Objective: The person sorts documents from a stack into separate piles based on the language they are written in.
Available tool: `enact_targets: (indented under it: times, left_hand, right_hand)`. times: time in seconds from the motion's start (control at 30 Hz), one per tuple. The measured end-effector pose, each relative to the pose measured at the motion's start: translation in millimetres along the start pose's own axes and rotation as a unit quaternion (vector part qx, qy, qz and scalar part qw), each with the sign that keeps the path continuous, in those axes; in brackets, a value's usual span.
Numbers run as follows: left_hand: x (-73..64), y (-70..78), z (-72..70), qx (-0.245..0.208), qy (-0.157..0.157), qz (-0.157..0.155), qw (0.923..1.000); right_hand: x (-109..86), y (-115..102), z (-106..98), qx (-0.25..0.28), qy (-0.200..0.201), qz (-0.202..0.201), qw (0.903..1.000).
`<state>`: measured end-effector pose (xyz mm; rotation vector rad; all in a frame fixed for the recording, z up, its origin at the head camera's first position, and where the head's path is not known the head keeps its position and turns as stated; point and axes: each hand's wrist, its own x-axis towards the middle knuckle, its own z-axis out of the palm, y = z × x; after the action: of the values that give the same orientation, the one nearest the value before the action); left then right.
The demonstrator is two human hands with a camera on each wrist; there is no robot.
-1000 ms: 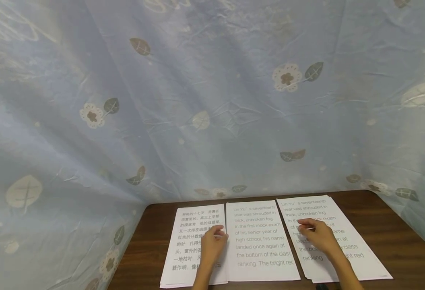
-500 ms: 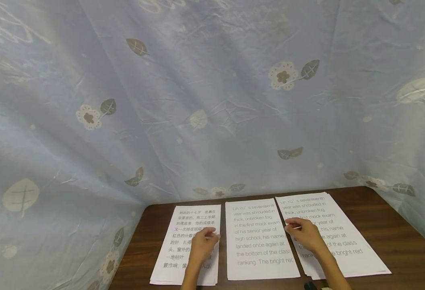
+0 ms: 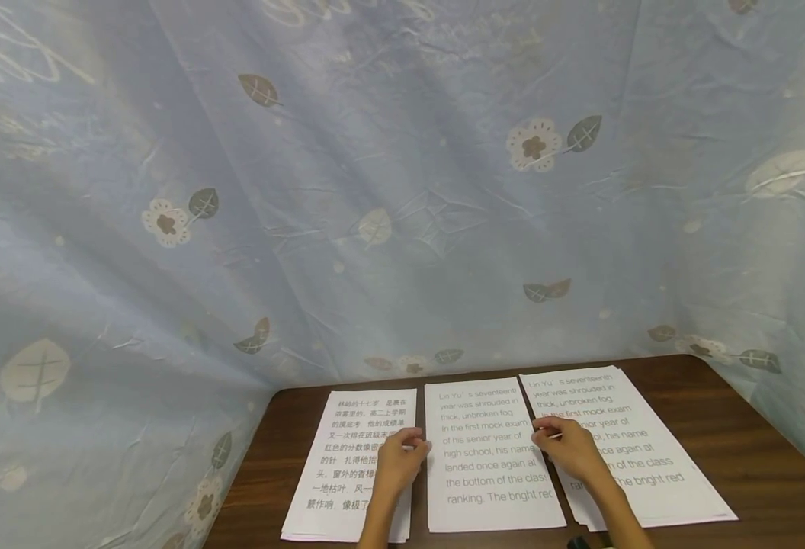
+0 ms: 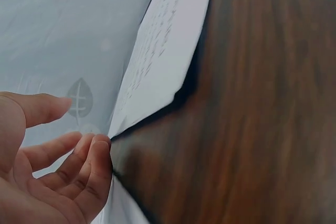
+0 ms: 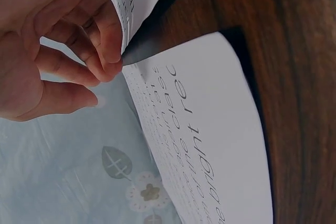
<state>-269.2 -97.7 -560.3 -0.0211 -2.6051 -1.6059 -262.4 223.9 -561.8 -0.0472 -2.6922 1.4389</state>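
Note:
Three stacks of printed paper lie side by side on a dark wooden table. My left hand [image 3: 399,459] is over the right side of the left stack [image 3: 306,526], printed in Chinese, its fingertips at the left edge of the middle stack [image 3: 488,515]. Opposite, my right hand [image 3: 567,450] reaches over the right stack [image 3: 684,503], fingertips at the middle stack's right edge. Both of these stacks carry English text. In each wrist view, the thumb stands apart from gently bent fingers, and nothing is pinched between them.
A patterned blue-grey cloth [image 3: 402,290] hangs behind the wooden table [image 3: 670,389] and down its sides. Narrow strips of wood show between the stacks. A small dark object [image 3: 578,542] is near the right forearm at the bottom edge.
The left stack has shifted left, widening its gap from the middle stack. My left hand went left, then back right to the middle stack's edge. My right hand moved left to its other edge.

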Motion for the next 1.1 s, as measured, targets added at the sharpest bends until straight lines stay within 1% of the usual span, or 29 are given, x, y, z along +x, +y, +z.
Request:
enact_targets:
  times: [0.17,0.3,0.4,0.5,0.63,0.87,1.1]
  left_hand:
    - [0.5,0.8,8.3,0.019,0.003,-0.018,0.9997]
    - [2.9,-1.0,12.7,0.036,0.019,-0.014,0.9991]
    - [4.2,-2.4,14.5,0.050,0.027,-0.004,0.9984]
    - [4.4,-3.2,15.0,0.063,0.025,-0.001,0.9977]
    - [5.0,-3.3,14.9,0.076,0.019,0.007,0.9969]
    - [5.5,-3.9,15.2,0.092,0.015,0.008,0.9956]
    - [6.9,-3.7,16.4,0.097,0.012,0.011,0.9951]
  right_hand:
    - [0.1,-0.4,0.3,-0.004,-0.001,0.003,1.0000]
    - [1.5,-0.3,0.3,-0.019,-0.001,0.010,0.9998]
    - [2.5,-0.5,0.6,-0.037,-0.002,0.013,0.9992]
    - [2.7,-0.6,1.2,-0.056,-0.002,0.013,0.9984]
    - [2.8,0.0,3.4,-0.067,-0.001,0.016,0.9976]
    - [3.2,2.8,9.5,-0.070,0.004,0.021,0.9973]
    - [2.7,1.9,11.6,-0.067,0.008,0.032,0.9972]
